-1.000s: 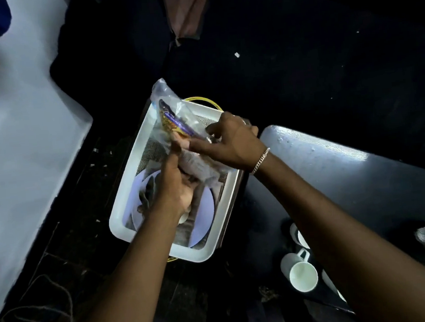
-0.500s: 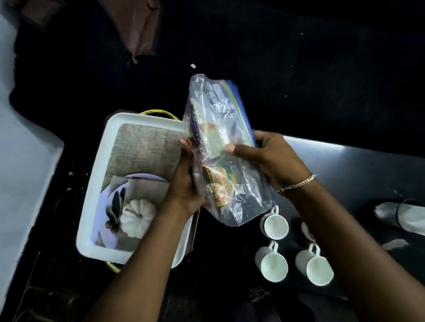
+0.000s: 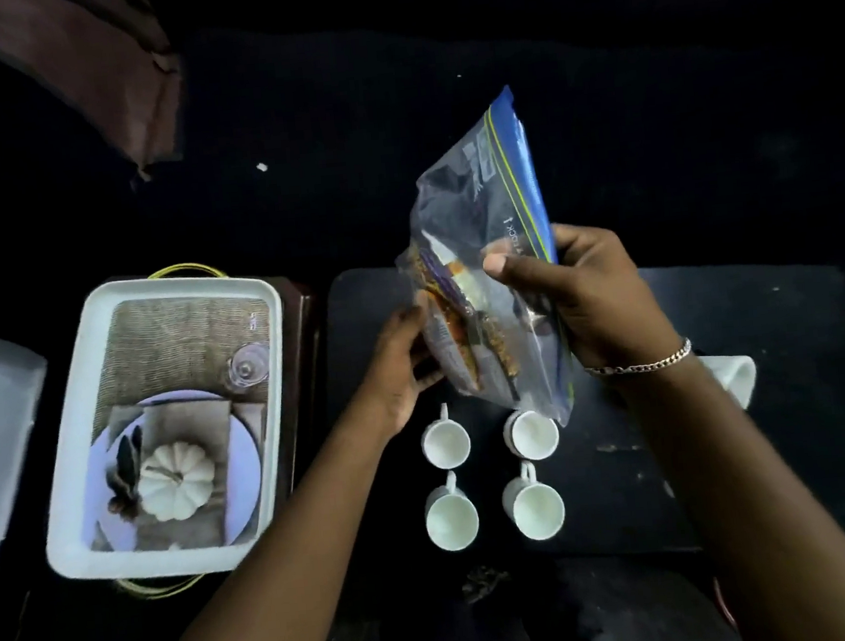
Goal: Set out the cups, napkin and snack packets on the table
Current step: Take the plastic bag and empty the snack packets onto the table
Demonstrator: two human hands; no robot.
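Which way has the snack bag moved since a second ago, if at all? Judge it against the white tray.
Yes. The snack bag has moved right, off the white tray, and is held above the cups.

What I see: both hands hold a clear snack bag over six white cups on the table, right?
No, the head view shows four cups, not six, on the table. The left hand and right hand do hold the bag over them.

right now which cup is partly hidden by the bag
The far right cup: the bag's lower corner overlaps its rim, while the other three show whole.
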